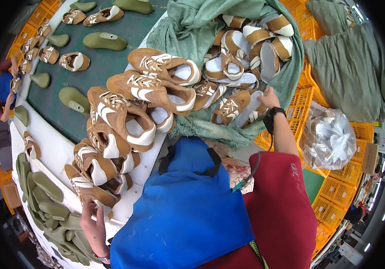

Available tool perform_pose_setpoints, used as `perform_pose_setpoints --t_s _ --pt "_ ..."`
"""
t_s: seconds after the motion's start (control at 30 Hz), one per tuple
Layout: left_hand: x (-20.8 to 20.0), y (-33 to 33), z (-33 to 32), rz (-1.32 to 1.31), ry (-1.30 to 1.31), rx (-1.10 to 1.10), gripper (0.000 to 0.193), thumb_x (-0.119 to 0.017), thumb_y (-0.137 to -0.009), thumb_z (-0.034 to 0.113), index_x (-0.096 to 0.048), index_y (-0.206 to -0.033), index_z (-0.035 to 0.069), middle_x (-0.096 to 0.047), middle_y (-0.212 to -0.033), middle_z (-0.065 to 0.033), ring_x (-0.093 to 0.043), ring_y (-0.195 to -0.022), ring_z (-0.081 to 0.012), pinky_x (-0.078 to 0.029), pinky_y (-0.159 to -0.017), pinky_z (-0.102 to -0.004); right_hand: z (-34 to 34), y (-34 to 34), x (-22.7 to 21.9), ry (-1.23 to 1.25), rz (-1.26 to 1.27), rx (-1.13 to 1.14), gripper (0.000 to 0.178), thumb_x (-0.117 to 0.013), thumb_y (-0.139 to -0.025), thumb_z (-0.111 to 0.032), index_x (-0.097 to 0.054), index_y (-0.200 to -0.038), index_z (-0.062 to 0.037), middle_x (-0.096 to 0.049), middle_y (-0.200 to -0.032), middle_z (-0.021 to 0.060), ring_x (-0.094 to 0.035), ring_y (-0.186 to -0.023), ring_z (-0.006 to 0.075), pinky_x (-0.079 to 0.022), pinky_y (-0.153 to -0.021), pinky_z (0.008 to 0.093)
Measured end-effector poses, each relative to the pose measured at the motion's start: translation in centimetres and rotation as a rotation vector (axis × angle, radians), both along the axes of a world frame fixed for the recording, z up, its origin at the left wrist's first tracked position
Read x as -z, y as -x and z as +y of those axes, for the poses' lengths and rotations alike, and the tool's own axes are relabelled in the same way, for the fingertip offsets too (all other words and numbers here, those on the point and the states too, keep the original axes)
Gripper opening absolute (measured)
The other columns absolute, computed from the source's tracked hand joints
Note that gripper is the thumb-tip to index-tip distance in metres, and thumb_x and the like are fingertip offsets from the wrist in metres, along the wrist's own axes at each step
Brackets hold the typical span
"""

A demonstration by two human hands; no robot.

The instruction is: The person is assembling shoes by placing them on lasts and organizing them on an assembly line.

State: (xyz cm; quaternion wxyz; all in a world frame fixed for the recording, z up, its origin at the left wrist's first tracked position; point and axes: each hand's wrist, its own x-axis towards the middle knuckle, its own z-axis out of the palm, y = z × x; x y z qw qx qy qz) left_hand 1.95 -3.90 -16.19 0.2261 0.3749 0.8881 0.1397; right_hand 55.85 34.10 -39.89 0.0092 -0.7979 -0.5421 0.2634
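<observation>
Brown-and-white sneakers (132, 123) are heaped in a slanting row along the white table edge. At the near end of that row, my left hand (94, 226) has its fingers and thumb curled round the heel of a sneaker (87, 188). To the right, a green cloth sack (188, 27) gapes wide, full of more brown-and-white shoes (232, 45), several with grey undersides showing. My right hand (269, 99) reaches into its near right side and pinches the edge of a shoe with a grey underside (249, 110). Next to that one lies a laced shoe (229, 107).
A green conveyor belt (67, 125) carries olive shoe lasts (105, 41) and sneakers. More lasts (51, 208) are piled at lower left. Orange crates (335, 195), a clear bag of shoes (329, 136) and another green sack (353, 67) stand at right. A person (4, 87) works at far left.
</observation>
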Motion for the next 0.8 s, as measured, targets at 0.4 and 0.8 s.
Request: perform_pose_setpoints --t_s 0.4,0.8 --pt "9.6 -1.4 -5.1 -0.491 -0.013 0.349 0.023 -0.058 -0.081 0.015 -0.06 -0.101 0.003 -0.062 -0.093 -0.0135 -0.06 -0.084 -0.0233 -0.047 -0.074 -0.0318 -2.6 8.3 -28.5 -0.57 1.134 -0.095 0.045 -0.06 -0.079 -0.007 -0.046 -0.121 -0.0022 -0.055 -0.11 0.0086 -0.056 -0.098 0.0166 -0.045 -0.085 0.0304" --pt "14.9 -4.2 -10.3 -0.48 -0.279 0.125 0.023 -0.058 -0.079 0.017 -0.061 -0.096 0.003 -0.062 -0.089 -0.0144 -0.06 -0.085 -0.0276 -0.047 -0.072 -0.0335 0.6 33.5 -29.5 -0.153 1.868 -0.284 0.046 -0.053 -0.085 -0.018 -0.041 -0.126 -0.0004 -0.05 -0.124 0.0126 -0.049 -0.113 0.0268 -0.041 -0.095 0.042"
